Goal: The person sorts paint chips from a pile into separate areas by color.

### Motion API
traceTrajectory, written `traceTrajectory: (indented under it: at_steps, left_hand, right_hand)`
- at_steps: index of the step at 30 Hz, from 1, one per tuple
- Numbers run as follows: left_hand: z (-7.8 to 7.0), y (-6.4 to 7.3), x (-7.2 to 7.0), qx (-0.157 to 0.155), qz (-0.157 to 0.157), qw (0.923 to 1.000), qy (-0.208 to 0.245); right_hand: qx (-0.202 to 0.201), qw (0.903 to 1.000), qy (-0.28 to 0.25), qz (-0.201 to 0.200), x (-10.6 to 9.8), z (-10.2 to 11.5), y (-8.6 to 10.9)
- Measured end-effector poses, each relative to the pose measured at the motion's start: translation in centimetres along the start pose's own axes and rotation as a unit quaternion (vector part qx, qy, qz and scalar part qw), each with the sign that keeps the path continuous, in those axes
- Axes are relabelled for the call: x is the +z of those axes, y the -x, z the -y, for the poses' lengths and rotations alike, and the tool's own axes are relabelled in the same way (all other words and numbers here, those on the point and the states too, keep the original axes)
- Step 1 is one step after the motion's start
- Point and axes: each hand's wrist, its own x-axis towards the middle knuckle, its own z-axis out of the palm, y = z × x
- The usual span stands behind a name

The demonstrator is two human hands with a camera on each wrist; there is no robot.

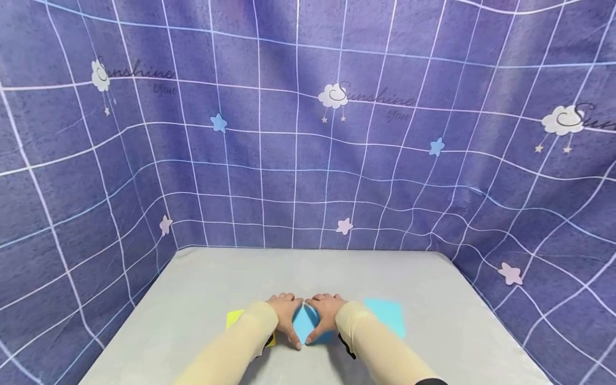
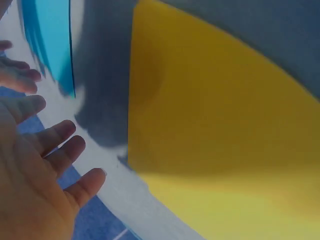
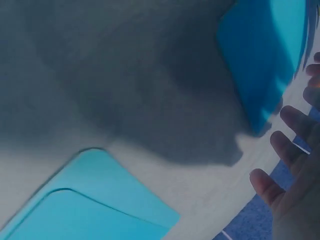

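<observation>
A blue sheet (image 1: pixel 302 323) lies on the table between my two hands, its sides partly hidden under them. My left hand (image 1: pixel 285 315) is at its left side and my right hand (image 1: pixel 325 313) at its right, thumbs pointing toward its near edge. The fingers of the left hand (image 2: pixel 37 175) look spread and relaxed in the left wrist view. Loosely extended fingers also show on the right hand (image 3: pixel 297 170) in the right wrist view. Whether the fingertips press on the blue sheet (image 3: pixel 262 55) I cannot tell.
Left of the hands lies a yellow sheet (image 2: pixel 215 120), partly under the left forearm. On the right is a light blue sheet (image 1: pixel 387 315), which shows a second edge line up close. A purple gridded curtain (image 1: pixel 298 133) surrounds the pale table (image 1: pixel 298 272).
</observation>
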Motion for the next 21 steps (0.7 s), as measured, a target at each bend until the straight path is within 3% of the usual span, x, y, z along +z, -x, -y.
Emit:
traceTrajectory:
  at_steps: [4, 11, 21]
  left_hand:
    - [0.0, -0.4, 1.0, -0.002, 0.011, 0.9999, -0.010]
    - [-0.3, -0.6, 0.9, 0.024, -0.021, 0.9994, -0.011]
    - [-0.9, -1.4, 1.1, 0.023, -0.014, 0.9995, 0.018]
  right_hand:
    - [-0.003, 1.0000, -0.005, 0.002, 0.6, 0.0, 0.0]
    - [0.000, 0.9999, -0.013, 0.001, 0.7, -0.3, 0.3]
    - [0.005, 0.9999, -0.009, -0.011, 1.0, -0.6, 0.7]
